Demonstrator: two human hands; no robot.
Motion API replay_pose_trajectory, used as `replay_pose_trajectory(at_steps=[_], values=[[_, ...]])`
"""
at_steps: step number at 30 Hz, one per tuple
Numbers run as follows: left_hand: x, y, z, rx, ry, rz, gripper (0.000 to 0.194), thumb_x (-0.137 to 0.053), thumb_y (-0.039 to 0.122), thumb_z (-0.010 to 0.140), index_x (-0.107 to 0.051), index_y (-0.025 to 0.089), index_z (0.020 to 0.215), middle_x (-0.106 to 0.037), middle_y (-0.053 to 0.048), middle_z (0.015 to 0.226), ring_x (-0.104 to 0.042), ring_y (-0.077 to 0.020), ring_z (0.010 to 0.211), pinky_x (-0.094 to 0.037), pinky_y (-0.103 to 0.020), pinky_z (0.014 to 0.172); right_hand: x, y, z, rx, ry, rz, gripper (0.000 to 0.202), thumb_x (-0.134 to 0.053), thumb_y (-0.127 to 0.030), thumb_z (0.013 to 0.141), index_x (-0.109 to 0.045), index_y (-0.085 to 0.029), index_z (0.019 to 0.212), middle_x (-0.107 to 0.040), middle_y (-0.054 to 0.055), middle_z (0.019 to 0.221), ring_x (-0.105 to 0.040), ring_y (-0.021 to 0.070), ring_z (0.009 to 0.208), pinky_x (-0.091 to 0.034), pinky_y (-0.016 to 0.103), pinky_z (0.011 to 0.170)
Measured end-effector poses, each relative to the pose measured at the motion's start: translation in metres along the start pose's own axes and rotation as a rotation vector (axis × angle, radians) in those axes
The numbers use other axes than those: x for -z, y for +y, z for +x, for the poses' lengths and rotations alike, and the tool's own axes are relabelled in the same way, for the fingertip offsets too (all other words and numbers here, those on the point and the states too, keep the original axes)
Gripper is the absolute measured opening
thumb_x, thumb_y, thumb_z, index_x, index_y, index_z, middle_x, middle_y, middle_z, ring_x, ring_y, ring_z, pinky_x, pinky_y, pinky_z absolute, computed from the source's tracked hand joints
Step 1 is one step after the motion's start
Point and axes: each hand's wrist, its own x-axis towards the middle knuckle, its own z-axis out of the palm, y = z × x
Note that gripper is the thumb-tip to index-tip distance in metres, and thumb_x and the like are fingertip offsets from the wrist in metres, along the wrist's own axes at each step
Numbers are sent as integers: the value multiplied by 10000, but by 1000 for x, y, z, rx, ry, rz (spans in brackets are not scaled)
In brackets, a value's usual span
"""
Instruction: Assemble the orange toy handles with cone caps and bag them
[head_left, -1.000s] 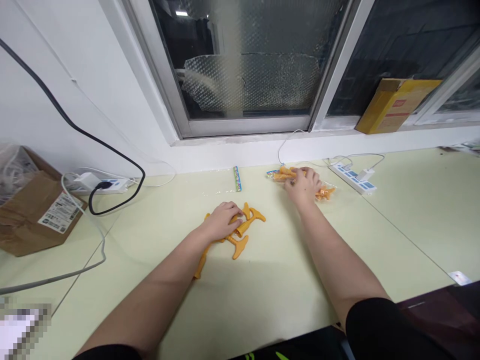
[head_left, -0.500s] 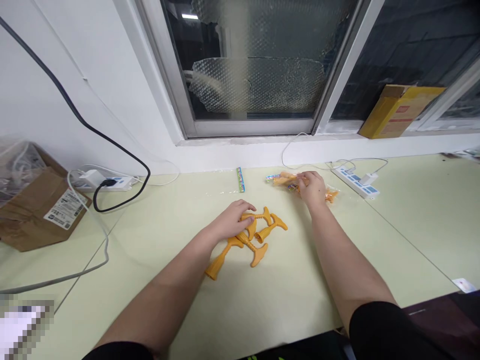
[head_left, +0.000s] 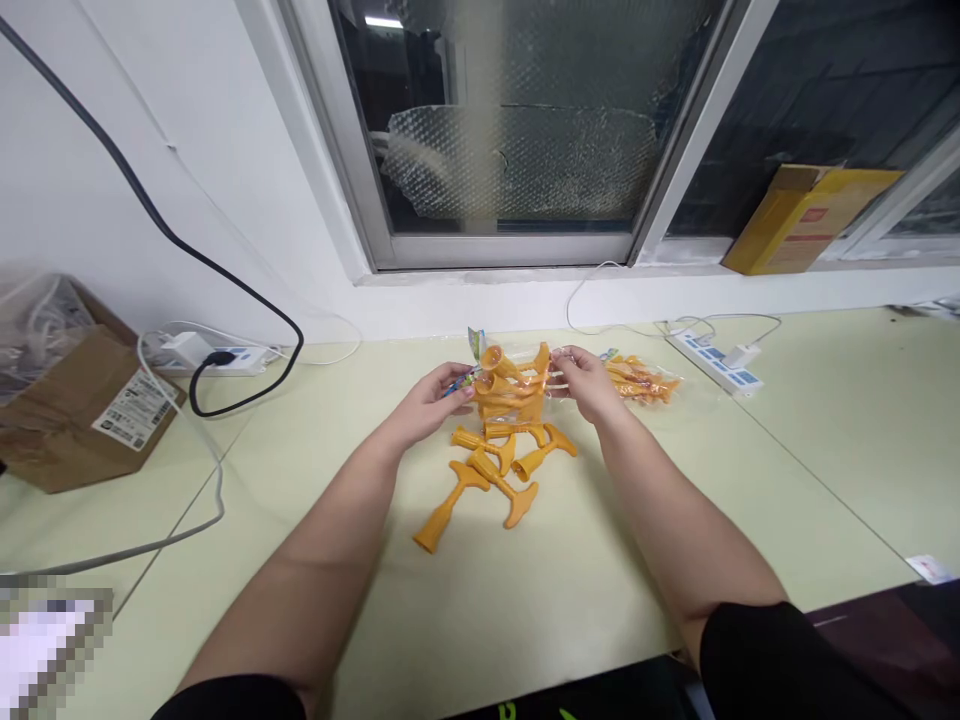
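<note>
In the centre of the frame, the left hand (head_left: pixel 429 405) and the right hand (head_left: pixel 590 388) hold one clear packet (head_left: pixel 514 388) with orange plastic pieces inside, above the table (head_left: pixel 600 560). The left hand pinches its printed end between thumb and fingers; the right hand pinches the clear film at the other end, as it seems.

The film is thin and looks slippery, so if one pinch becomes weak, the packet may drop on the loose orange pieces (head_left: pixel 520 506) just below. If the hands pull too hard apart, the film could tear and the pieces would scatter. A low right wrist might also push the second packet (head_left: pixel 639 382), lying just beside it.

I count two hands, five loose pieces, two cardboard boxes (head_left: pixel 112 400) and two power strips (head_left: pixel 716 362). How many pieces are in each packet, I cannot tell.
</note>
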Motion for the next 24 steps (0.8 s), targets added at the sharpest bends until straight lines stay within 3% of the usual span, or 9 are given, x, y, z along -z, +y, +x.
replay_pose_trajectory(at_steps=[3, 6, 10, 15, 20, 24], values=[[8, 14, -5, 138, 35, -32, 486, -717, 499, 851, -552, 237, 1226, -698, -66, 1107, -706, -222, 983, -614, -384, 815, 3, -2, -4, -168, -155, -30, 237, -751, -385, 807, -602, -214, 875, -670, -9, 791, -658, 124, 556, -596, 278, 539], [13, 23, -8, 322, 91, -25, 375, -712, 463, 841, -569, 222, 1091, -678, -7, 810, -694, -180, 726, -585, -305, 646, 6, -4, -8, -281, -322, -130, 204, -744, -339, 814, -597, -210, 873, -694, -2, 765, -634, 117, 489, -543, 238, 460], [15, 27, -10, 465, 75, 0, 292, -697, 457, 828, -579, 193, 865, -613, 5, 677, -633, -152, 597, -530, -264, 558, 4, 3, -11, -354, -490, -290, 222, -754, -325, 800, -591, -206, 892, -733, 18, 753, -647, 136, 499, -522, 230, 448], [13, 36, -16, 357, 13, 90, 317, -667, 512, 841, -607, 201, 839, -628, -19, 764, -634, -172, 679, -524, -273, 576, 6, 18, -5, -268, -574, -429, 293, -789, -340, 754, -630, -211, 963, -734, 5, 696, -624, 141, 501, -443, 217, 429], [9, 53, -24, 48, 52, 406, 340, -612, 536, 901, -564, 221, 782, -617, -11, 805, -618, -199, 817, -558, -319, 724, 15, 22, 2, -64, -576, -598, 292, -792, -291, 709, -701, -199, 971, -705, -15, 759, -641, 143, 662, -484, 223, 562], [1, 58, -26, 12, -45, 200, 347, -615, 560, 920, -555, 224, 858, -688, -34, 932, -675, -225, 974, -593, -374, 851, 18, 15, -1, 29, -670, -521, 490, -744, -172, 679, -676, -230, 1160, -728, 9, 1051, -678, 193, 978, -551, 278, 813]])
